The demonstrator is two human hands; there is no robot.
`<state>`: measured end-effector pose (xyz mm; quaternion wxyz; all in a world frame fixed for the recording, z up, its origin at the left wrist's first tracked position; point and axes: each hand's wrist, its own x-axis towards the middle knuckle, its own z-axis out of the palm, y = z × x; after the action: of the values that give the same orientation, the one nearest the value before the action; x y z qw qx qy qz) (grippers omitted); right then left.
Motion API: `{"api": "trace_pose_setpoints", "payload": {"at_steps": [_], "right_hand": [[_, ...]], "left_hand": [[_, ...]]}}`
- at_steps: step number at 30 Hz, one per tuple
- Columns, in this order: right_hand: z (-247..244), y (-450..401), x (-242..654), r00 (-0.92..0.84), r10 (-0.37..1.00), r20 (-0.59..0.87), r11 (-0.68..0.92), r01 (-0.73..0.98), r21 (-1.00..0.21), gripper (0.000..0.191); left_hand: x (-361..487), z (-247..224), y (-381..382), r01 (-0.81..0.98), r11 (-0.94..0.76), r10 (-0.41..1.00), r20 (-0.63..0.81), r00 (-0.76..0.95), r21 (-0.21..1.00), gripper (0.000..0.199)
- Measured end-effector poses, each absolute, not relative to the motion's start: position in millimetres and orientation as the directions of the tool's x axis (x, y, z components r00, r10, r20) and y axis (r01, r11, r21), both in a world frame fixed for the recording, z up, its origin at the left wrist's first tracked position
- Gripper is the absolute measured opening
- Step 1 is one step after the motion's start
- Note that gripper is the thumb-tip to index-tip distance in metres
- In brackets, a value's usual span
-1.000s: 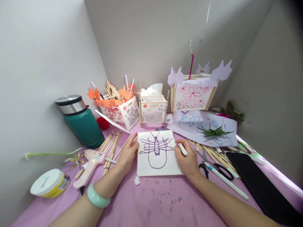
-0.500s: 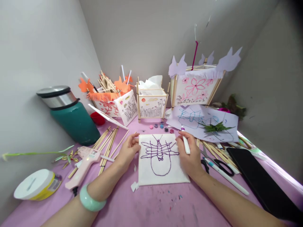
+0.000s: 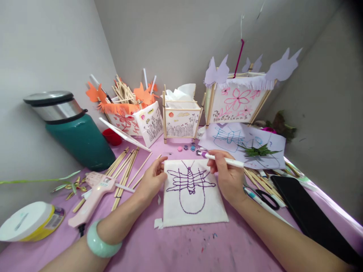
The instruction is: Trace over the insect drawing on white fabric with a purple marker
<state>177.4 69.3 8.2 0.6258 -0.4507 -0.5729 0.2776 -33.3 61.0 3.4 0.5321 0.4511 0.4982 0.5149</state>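
A white square panel (image 3: 176, 215) lies before me, with a purple-line insect drawing whose body ends in a rounded outline. My left hand (image 3: 153, 175) is at its left edge, thumb and fingers bent and touching that side. My right hand (image 3: 228, 177), fingers pinched, grips a white marker (image 3: 234, 162) with a purple band. The marker lies almost level above the panel's upper right corner, its tip pointing left and off the surface. The right hand's lower side rests by the panel's right edge.
Behind stand decorated stick-framed boxes (image 3: 181, 126) and a larger lantern (image 3: 236, 102). On the left are a teal bottle (image 3: 82, 139), glue gun (image 3: 95, 196) and round tub (image 3: 31, 223). Scissors (image 3: 268, 199), a black phone (image 3: 309, 215), sticks and a blue sketch (image 3: 208, 139) lie right.
The marker has swung from a steep slant to nearly level, its tip now pointing left. My right hand has turned with it; the left hand stays at the panel's edge.
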Motion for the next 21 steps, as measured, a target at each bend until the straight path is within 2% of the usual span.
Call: {"api": "trace_pose_setpoints", "payload": {"at_steps": [6, 21], "right_hand": [[-11, 63, 180, 0.159, 0.892, 0.424, 0.373, 0.273, -0.887, 0.020], [-17, 58, 182, 0.071, 0.910, 0.408, 0.373, 0.289, -0.882, 0.015]], "left_hand": [[-32, 4, 61, -0.106, 0.065, 0.997, -0.068, -0.027, 0.992, 0.057], [-32, 3, 62, -0.098, 0.091, 0.995, -0.094, -0.029, 0.991, 0.055]]}}
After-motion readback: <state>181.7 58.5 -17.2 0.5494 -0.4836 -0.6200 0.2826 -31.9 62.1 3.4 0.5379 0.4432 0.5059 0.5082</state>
